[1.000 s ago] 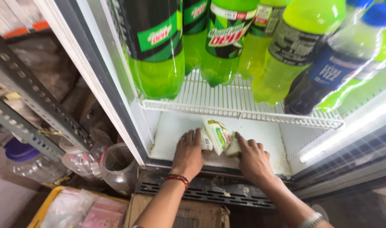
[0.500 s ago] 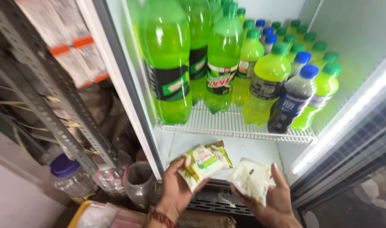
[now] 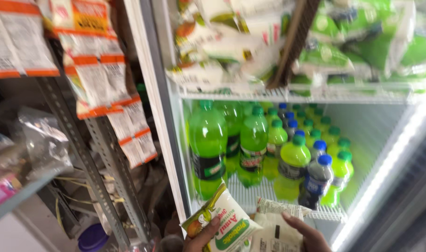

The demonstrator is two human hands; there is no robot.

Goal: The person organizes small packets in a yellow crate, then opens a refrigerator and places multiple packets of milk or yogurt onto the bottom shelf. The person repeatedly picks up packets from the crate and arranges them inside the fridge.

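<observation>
Since half a second ago, both pouches have been lifted higher before the fridge's wire shelf. Below that shelf, the green-printed pouch is pinched by the left hand, the white pouch by the right hand. Slippery film could be dropped if grips loosen.

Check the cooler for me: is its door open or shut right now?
Open. The wire shelf and green bottles show with no glass in front, and both hands' pouches are raised just before the lit interior.

Glossy plastic pouches, shiny clear plastic bottles, a white coated wire shelf, a dull perforated metal rack.
</observation>
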